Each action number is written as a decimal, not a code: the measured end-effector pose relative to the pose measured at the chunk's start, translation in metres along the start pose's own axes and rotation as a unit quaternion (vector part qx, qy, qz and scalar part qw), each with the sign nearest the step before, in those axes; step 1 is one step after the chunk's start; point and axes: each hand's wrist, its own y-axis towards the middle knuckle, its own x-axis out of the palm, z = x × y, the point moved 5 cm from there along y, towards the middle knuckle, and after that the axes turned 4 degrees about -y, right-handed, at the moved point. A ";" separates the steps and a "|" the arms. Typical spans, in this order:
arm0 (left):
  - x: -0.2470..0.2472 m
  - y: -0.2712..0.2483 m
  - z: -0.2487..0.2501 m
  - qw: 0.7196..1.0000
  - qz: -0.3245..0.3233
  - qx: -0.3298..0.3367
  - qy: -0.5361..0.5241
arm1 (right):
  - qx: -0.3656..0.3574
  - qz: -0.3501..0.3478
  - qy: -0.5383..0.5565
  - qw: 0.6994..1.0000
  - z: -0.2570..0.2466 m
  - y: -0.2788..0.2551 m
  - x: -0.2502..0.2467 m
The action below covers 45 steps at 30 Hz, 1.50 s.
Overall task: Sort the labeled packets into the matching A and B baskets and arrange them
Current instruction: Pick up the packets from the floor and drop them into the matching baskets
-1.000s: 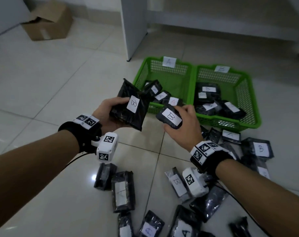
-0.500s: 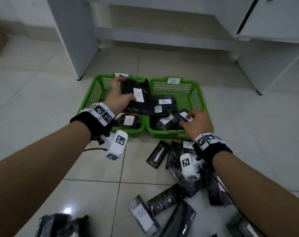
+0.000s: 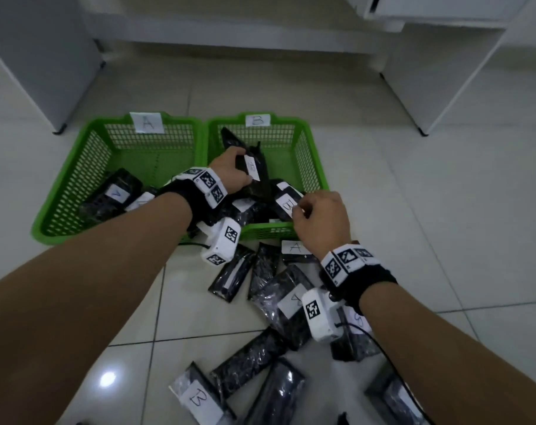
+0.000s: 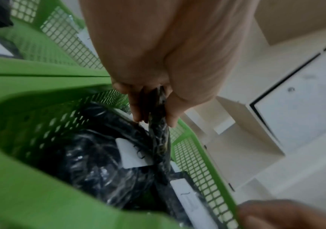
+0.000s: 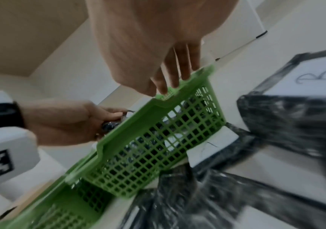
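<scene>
Two green baskets stand side by side on the floor, basket A point(image 3: 107, 121) on the left and basket B point(image 3: 291, 121) on the right. My left hand point(image 3: 233, 173) pinches a black packet labelled B point(image 3: 259, 179) and holds it tilted over basket B; the left wrist view shows the packet point(image 4: 160, 139) hanging between thumb and fingers point(image 4: 136, 111) above other packets point(image 4: 91, 162). My right hand point(image 3: 318, 216) hovers at basket B's front rim beside another B packet point(image 3: 286, 204) lying inside. Its fingers point(image 5: 177, 74) are straight and hold nothing.
Several black packets lie scattered on the tiled floor in front of the baskets, among them one labelled A point(image 3: 294, 247) and one labelled B point(image 3: 202, 400). Basket A holds a few packets point(image 3: 116, 194). White cabinets point(image 3: 30, 72) stand behind the baskets.
Both hands carried B packets forward to the baskets. The left hand moved its packet rightwards over basket B. The right hand has let go of its packet inside basket B.
</scene>
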 end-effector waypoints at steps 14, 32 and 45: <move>0.030 -0.071 0.021 0.911 0.140 0.185 0.341 | -0.058 -0.250 -0.245 0.935 -0.023 -0.092 0.008; 0.064 -0.149 -0.080 0.930 -0.055 0.221 0.287 | 0.107 -0.342 -0.070 0.931 -0.004 -0.092 -0.036; 0.121 -0.149 -0.069 0.914 -0.093 0.157 0.363 | 0.301 -0.152 0.291 0.895 0.051 -0.095 -0.071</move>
